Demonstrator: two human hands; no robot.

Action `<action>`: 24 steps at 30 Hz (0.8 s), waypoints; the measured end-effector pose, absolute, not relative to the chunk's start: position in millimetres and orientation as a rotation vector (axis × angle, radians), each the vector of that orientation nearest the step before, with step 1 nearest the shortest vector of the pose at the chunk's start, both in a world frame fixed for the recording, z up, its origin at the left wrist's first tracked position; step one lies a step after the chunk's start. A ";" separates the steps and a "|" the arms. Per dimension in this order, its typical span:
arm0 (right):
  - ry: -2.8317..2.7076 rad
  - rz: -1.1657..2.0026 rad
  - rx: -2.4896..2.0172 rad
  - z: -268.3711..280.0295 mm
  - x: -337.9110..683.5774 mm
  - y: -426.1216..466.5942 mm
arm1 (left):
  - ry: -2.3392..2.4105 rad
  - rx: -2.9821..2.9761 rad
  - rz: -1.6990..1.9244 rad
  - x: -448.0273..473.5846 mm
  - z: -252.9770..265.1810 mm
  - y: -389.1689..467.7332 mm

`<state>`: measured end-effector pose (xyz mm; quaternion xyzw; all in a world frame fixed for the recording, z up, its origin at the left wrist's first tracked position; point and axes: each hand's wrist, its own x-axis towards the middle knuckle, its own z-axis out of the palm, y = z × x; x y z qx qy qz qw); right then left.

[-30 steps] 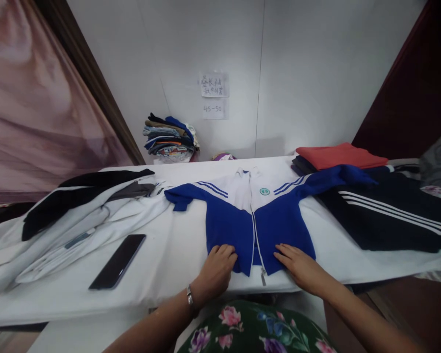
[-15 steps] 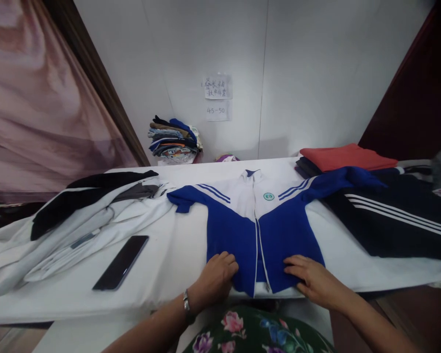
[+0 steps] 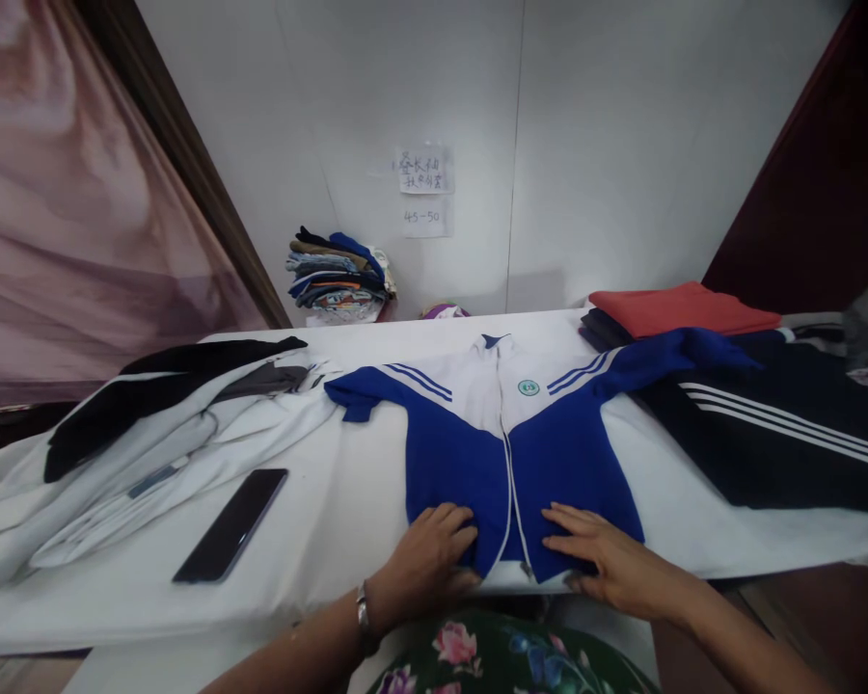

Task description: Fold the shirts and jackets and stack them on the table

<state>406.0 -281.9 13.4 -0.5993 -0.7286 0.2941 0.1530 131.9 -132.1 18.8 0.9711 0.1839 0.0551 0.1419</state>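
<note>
A blue and white zip jacket (image 3: 463, 463) lies front up on the white table, collar at the far end, zip open near the hem. Its sleeves spread to both sides. My left hand (image 3: 434, 554) rests on the lower left front panel, fingers laid over the cloth and the thumb by the hem. On the lower right panel, my right hand (image 3: 608, 559) lies with fingers stretched and apart, its thumb near the bottom edge.
At left, a black phone (image 3: 231, 525) lies beside loose white and grey garments (image 3: 151, 453). Dark striped clothing (image 3: 767, 434) and a folded red garment (image 3: 687, 308) sit at right. Behind the table rises a clothes stack (image 3: 339, 275) near the wall.
Both hands have moved slightly inward over the lower front, and my left fingers lie less curled. The lower left zip edge now bends to the left.
</note>
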 end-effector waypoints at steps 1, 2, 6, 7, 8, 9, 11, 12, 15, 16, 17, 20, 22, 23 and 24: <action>-2.092 0.877 -1.729 14.6 404.7 -282.7 | 0.496 2.775 0.116 131.0 21.0 -131.6; -2.087 0.896 -1.737 15.9 403.6 -282.9 | 0.476 2.729 0.104 130.8 24.7 -129.6; -2.021 0.828 -1.690 17.4 402.9 -271.6 | 0.498 2.585 0.209 142.5 44.1 -103.9; -1.993 0.768 -1.678 16.2 403.6 -264.8 | 0.532 2.591 0.252 149.5 47.4 -93.1; -1.964 0.700 -1.673 14.3 404.7 -256.4 | 0.569 2.607 0.289 158.1 49.5 -80.7; -1.941 0.635 -1.677 12.0 406.1 -246.5 | 0.602 2.627 0.316 168.2 50.4 -67.0; -1.924 0.528 -1.700 7.3 409.8 -222.6 | 0.675 2.659 0.351 192.3 49.1 -36.8; -1.929 0.487 -1.722 5.2 412.2 -209.1 | 0.712 2.679 0.359 205.9 47.4 -21.0; -1.942 0.398 -1.864 2.0 421.1 -164.5 | 0.801 2.738 0.383 251.3 40.2 25.5; -1.934 0.377 -1.927 1.6 424.9 -149.4 | 0.814 2.754 0.375 267.4 37.6 39.7; -1.919 0.357 -1.990 1.1 428.8 -134.9 | 0.826 2.766 0.371 283.6 35.0 53.2; -1.885 0.329 -2.142 -4.5 440.4 -99.5 | 0.841 2.780 0.352 330.1 27.7 89.1; -1.907 0.313 -2.187 -13.2 445.6 -86.3 | 0.851 2.785 0.322 356.1 23.3 110.6; -1.926 0.296 -2.191 -18.4 447.1 -83.0 | 0.864 2.788 0.302 366.8 21.2 120.7; -1.941 0.273 -2.187 -23.6 447.9 -81.3 | 0.880 2.790 0.279 375.7 19.1 130.6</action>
